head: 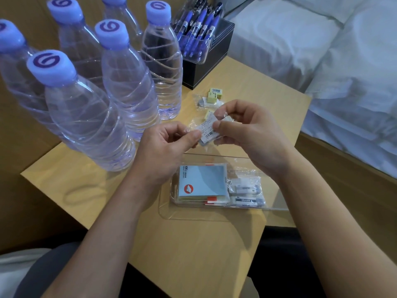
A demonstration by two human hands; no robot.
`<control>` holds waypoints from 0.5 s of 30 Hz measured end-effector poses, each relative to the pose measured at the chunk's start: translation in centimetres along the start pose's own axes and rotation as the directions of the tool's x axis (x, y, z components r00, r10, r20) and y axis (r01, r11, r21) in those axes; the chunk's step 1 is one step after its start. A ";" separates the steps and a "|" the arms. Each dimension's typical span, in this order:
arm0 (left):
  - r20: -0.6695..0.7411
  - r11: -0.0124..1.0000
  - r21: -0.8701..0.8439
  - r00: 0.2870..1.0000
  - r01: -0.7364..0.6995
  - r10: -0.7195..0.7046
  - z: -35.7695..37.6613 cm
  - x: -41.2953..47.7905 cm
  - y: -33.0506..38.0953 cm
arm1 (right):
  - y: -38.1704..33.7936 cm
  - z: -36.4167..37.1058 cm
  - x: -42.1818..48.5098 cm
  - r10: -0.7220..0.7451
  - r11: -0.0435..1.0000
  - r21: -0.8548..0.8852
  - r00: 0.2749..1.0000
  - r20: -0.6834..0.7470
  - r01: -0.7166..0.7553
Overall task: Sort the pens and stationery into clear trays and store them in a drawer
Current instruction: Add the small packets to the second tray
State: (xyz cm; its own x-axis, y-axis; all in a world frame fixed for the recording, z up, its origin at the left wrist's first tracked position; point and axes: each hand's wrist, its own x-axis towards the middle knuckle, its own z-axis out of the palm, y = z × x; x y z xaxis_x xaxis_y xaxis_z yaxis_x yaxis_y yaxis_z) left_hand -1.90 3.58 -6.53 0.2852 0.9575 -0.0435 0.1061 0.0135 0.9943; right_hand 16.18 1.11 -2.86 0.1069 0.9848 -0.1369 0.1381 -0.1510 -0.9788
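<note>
Two hands, the left hand [169, 147] and right hand [247, 134], pinch a small packet [207, 131], perhaps an eraser, above a clear tray [193, 214] already holding a notepad [202, 183] and erasers [247, 194]. Loose packets [211, 98] and pens [197, 29] remain unstored.

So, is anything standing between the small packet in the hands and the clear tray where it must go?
Nothing visible does. The left hand and right hand pinch the packet over the far edge of the clear tray. Inside, the note pad and erasers already fill much of it.
</note>
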 end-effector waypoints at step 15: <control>0.025 0.998 0.068 1.000 0.007 -0.009 0.8 -0.2 0.0 | -0.5 -0.8 -0.6 0.027 0.965 -0.259 1.000 -0.012 -0.029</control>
State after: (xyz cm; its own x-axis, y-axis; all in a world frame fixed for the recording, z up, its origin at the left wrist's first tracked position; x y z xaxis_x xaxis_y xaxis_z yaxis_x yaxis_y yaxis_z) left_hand -1.16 3.19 -6.55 0.3080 0.9498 -0.0544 0.1728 0.0004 0.9850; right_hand 16.84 0.56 -2.23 0.1221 0.9793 -0.1615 0.3854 -0.1967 -0.9015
